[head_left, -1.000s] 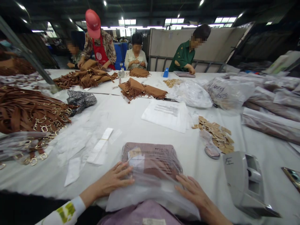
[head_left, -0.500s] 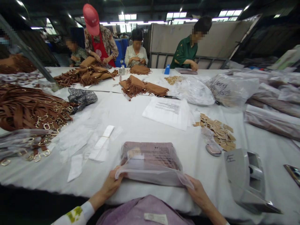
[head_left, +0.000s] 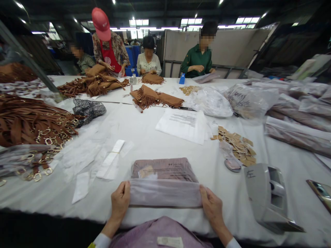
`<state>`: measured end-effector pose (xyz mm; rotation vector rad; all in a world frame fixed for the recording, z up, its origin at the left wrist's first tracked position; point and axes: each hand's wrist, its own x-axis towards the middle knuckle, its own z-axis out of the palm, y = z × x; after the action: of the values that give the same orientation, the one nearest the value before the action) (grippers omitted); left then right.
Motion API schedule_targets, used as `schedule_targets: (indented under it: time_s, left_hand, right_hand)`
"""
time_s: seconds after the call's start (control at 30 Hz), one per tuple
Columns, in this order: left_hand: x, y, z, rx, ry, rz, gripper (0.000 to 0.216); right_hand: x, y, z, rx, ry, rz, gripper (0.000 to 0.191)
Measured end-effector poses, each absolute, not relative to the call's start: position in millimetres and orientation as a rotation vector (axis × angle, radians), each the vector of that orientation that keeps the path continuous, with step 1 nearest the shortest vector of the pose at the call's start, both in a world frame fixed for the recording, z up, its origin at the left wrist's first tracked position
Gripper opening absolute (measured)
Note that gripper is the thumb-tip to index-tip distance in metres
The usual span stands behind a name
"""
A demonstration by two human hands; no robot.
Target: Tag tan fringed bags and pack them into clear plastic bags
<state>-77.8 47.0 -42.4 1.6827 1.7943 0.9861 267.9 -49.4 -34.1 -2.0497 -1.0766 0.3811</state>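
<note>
A translucent plastic bag (head_left: 165, 193) with black print lies flat at the table's near edge, its near end folded over into a broad band. Through it shows a brownish item, with a small tan tag and a white piece near its left side. My left hand (head_left: 120, 199) pinches the left end of the folded band. On the right end, my right hand (head_left: 210, 205) grips the same band between thumb and fingers. The band is stretched straight between both hands.
A grey tape dispenser (head_left: 266, 196) stands at right, with a phone (head_left: 320, 193) beyond it. Tan tags (head_left: 238, 146) and printed bags (head_left: 181, 124) lie ahead. Brown straps with buckles (head_left: 33, 120) are heaped left; white strips (head_left: 111, 158) lie nearer. Several people work across the table.
The bag's loose near end has been folded up and pulled into a straight band. Both hands have risen slightly along its ends. The co-worker in green has lifted a bag.
</note>
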Motion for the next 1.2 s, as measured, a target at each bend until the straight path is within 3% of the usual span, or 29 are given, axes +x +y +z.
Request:
schedule_targets:
  time_s: [0.27,0.53,0.7,0.8,0.9,1.03,1.2]
  left_hand:
    - [-86.8,42.2,-62.4,1.963,1.900,0.919,0.032]
    - [-98.6,39.4,-71.7,2.534,1.906,0.443,0.031]
    - [-99.9,43.9,-60.9,2.544,1.839,0.296,0.031]
    - [-98.8,50.1,-50.0,2.466,1.832,0.303,0.026]
    - [-86.1,53.0,-34.5,2.408,1.882,0.603,0.020]
    - [-32.3,41.9,-8.2,2.558,1.354,1.069,0.028]
    - [42.9,26.4,-0.8,2.956,0.718,0.690,0.045]
  right_hand:
    - [267.3,-41.4,-38.2,-2.098,-1.257,0.126,0.057]
    - [270.2,-35.5,-40.0,-2.131,-1.481,-0.017,0.057]
    - [270.1,-31.3,-38.2,-2.323,-1.528,-0.049,0.048]
    - [265.8,-31.4,-39.1,-2.360,-1.388,-0.061,0.036]
    - [262.2,-32.5,-43.0,-2.242,-1.324,-0.058,0.034]
    - [264.5,-31.0,-52.1,-2.009,-1.339,-0.045,0.029]
    - [272.9,-29.3,-58.0,-1.883,-1.263,0.080,0.029]
